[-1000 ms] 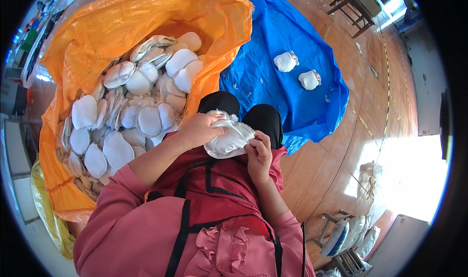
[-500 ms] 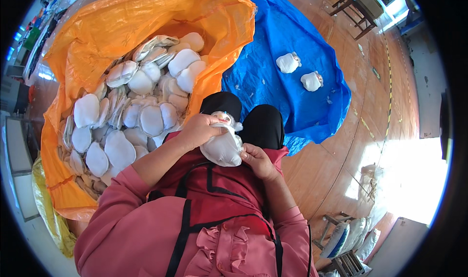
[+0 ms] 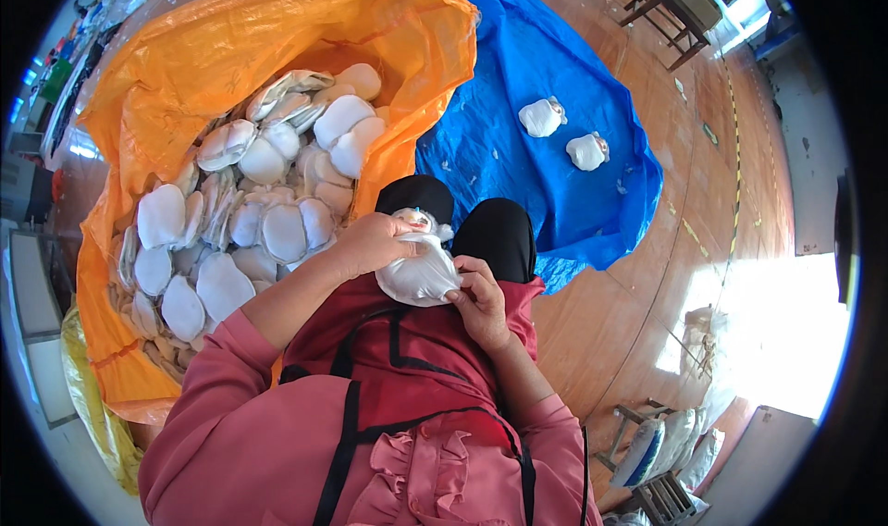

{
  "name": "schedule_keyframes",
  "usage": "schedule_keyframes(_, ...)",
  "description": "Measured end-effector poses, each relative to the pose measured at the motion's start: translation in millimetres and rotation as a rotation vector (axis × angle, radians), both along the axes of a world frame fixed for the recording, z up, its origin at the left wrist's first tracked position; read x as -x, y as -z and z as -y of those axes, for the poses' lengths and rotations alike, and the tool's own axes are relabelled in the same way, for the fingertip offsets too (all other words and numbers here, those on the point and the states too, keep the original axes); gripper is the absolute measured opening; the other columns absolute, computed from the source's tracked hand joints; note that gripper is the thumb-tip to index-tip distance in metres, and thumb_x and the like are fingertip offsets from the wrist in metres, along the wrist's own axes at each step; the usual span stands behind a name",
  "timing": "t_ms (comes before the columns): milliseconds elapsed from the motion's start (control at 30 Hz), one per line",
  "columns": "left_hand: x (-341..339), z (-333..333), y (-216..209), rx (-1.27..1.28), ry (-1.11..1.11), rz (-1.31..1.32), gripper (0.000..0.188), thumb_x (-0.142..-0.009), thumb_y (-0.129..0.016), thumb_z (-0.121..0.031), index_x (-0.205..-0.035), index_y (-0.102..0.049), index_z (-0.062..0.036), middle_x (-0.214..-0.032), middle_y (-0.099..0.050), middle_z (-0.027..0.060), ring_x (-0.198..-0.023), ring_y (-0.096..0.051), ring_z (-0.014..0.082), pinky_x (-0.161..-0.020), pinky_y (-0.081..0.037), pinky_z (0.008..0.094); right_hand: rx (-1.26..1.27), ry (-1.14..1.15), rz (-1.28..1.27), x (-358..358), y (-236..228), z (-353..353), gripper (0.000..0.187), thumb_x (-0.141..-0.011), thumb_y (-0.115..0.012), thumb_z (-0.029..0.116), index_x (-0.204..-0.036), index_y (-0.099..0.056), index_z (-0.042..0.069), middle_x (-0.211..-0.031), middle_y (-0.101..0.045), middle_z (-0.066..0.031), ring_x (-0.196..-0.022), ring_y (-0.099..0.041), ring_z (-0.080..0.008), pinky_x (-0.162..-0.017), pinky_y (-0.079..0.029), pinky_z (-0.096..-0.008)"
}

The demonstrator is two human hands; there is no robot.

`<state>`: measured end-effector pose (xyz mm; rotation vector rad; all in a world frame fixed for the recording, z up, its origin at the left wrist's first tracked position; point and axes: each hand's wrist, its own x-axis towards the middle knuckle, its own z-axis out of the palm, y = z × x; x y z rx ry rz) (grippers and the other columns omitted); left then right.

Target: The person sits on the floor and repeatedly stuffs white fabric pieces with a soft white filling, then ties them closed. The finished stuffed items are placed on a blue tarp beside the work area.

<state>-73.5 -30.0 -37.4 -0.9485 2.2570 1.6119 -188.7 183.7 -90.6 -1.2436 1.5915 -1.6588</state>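
Note:
A small white doll (image 3: 418, 274) rests in my lap, its smooth, rounded cloth body toward me. Its small painted face and a tuft of fluff are at the far end. My left hand (image 3: 370, 247) grips it from the left just below the face, thumb across the top of the cloth. At the right edge, the fingers of my right hand (image 3: 483, 306) pinch the white cloth. The undersides of the fingers are hidden.
To the left, a big orange sack (image 3: 268, 19) gapes around many flat, oval white cloth pieces (image 3: 223, 286). A blue sheet (image 3: 499, 54) beyond my knees carries two similar white dolls (image 3: 540, 119). A wooden chair (image 3: 680, 15) stands far right; stuffed sacks (image 3: 638, 452) lie near right.
My right fingers have shifted up along the doll's right edge and taken a new pinch on the cloth. The left hand keeps its grip below the face.

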Motion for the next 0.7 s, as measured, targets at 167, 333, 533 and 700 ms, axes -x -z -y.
schedule_keyframes(167,-6.4,-4.3,15.2,0.038,-0.03,-0.102,0.043,-0.086,-0.074,-0.039,-0.116,-0.072,-0.0087,-0.095,-0.074,0.0126,-0.084,-0.07,0.0205,-0.08,-0.052,0.031,-0.114,-0.043,0.589,-0.3,6.2,-3.1,0.009,-0.093,-0.063,0.0,-0.101,-0.06,0.004,-0.104,-0.063,-0.0015,-0.095,-0.059,-0.0125,-0.086,-0.047,-0.0256)
schedule_keyframes(333,-10.2,-9.6,18.3,-0.101,-0.094,-0.105,0.038,-0.087,-0.073,-0.03,-0.116,-0.071,-0.0056,-0.095,-0.073,0.0092,-0.08,-0.068,0.0148,-0.076,-0.052,0.029,-0.144,-0.338,0.959,14.4,21.8,-4.3,0.016,-0.095,-0.065,0.014,-0.109,-0.062,0.007,-0.098,-0.064,0.0019,-0.089,-0.057,-0.0076,-0.081,-0.046,-0.022)
schedule_keyframes(533,-18.1,-14.9,16.2,-0.418,-0.203,-0.135,0.037,-0.09,-0.071,-0.025,-0.122,-0.068,-0.0075,-0.095,-0.071,0.0016,-0.077,-0.064,0.0102,-0.071,-0.051,0.027,-0.268,-0.331,0.97,18.9,-7.6,1.9,0.013,-0.096,-0.065,0.019,-0.101,-0.063,0.008,-0.09,-0.063,0.003,-0.081,-0.057,-0.0062,-0.074,-0.046,-0.022)
schedule_keyframes(700,-18.8,-16.6,-13.1,-0.839,-0.221,-0.073,0.049,-0.089,-0.072,-0.014,-0.135,-0.057,-0.0072,-0.099,-0.067,-0.0015,-0.08,-0.061,0.008,-0.069,-0.05,0.0228,-0.081,-0.21,0.931,19.8,0.9,3.9,0.013,-0.1,-0.058,0.02,-0.092,-0.059,0.01,-0.085,-0.063,0.0031,-0.076,-0.057,-0.0055,-0.069,-0.046,-0.0209)
